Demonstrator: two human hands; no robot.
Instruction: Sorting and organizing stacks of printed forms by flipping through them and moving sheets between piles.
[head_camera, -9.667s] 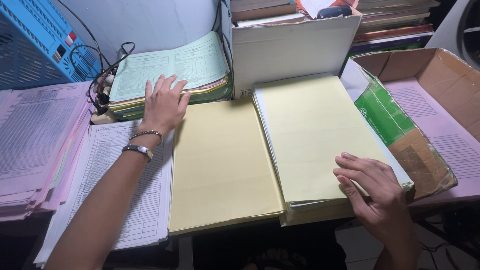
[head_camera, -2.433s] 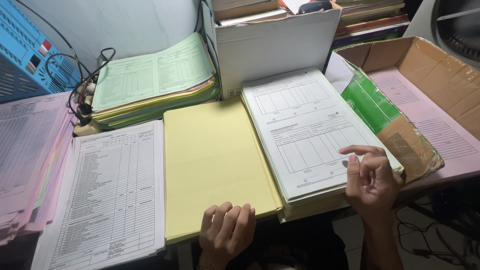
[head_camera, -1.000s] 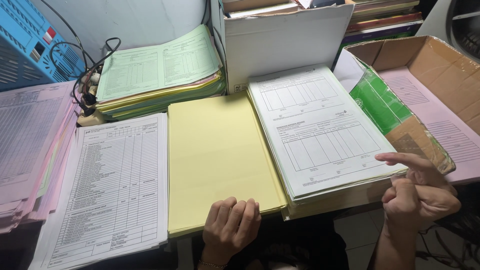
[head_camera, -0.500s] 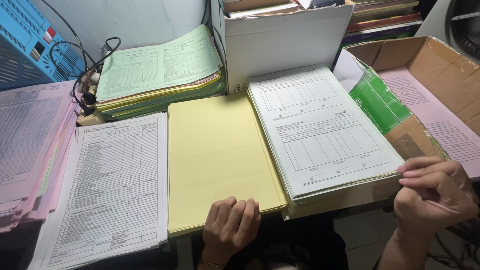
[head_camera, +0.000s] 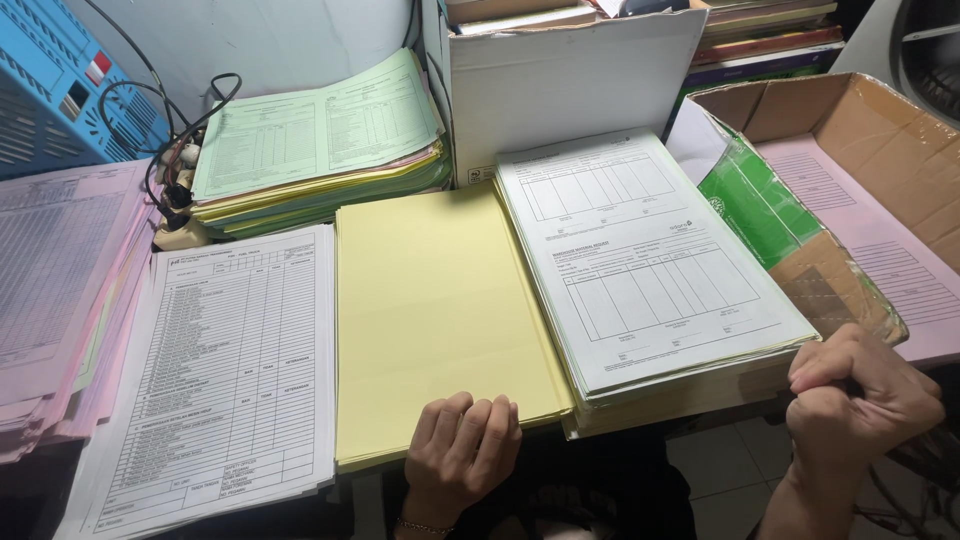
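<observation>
Fingers of the left hand are curling over the near edge of the yellow sheet stack, resting on it without gripping. The right hand is closing into a loose fist at the near right corner of the white form stack, apparently pinching nothing, though the corner is partly hidden. Both stacks are lying squared on the counter; no sheet is lifted yet.

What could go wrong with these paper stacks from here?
The white form stack juts past the desk's front edge by the curled right hand; a bump may tip it. The left hand rests on the yellow stack's overhanging edge; pressing could slide sheets off.
</observation>
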